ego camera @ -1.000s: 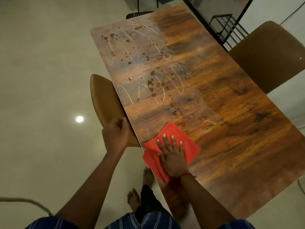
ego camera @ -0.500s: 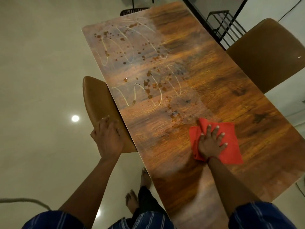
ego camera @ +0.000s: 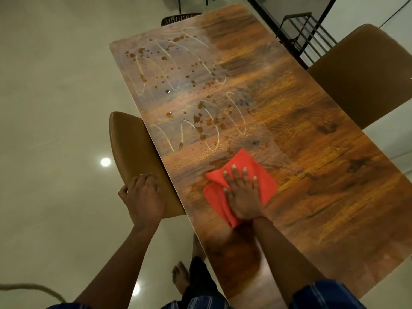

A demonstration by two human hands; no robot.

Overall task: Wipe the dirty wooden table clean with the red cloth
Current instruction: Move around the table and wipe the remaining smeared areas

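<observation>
The right hand (ego camera: 244,195) presses flat, fingers spread, on the cloth (ego camera: 242,162) lying under it on the table (ego camera: 312,175). Wiping looks midway; the next stroke should push beyond the hand into the stains (ego camera: 200,127). The left hand (ego camera: 142,197) grips the chair (ego camera: 133,148).

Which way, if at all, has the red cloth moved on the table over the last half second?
Yes. The red cloth, under the right hand, has slid left across the table, toward the edge beside the tan chair.
</observation>
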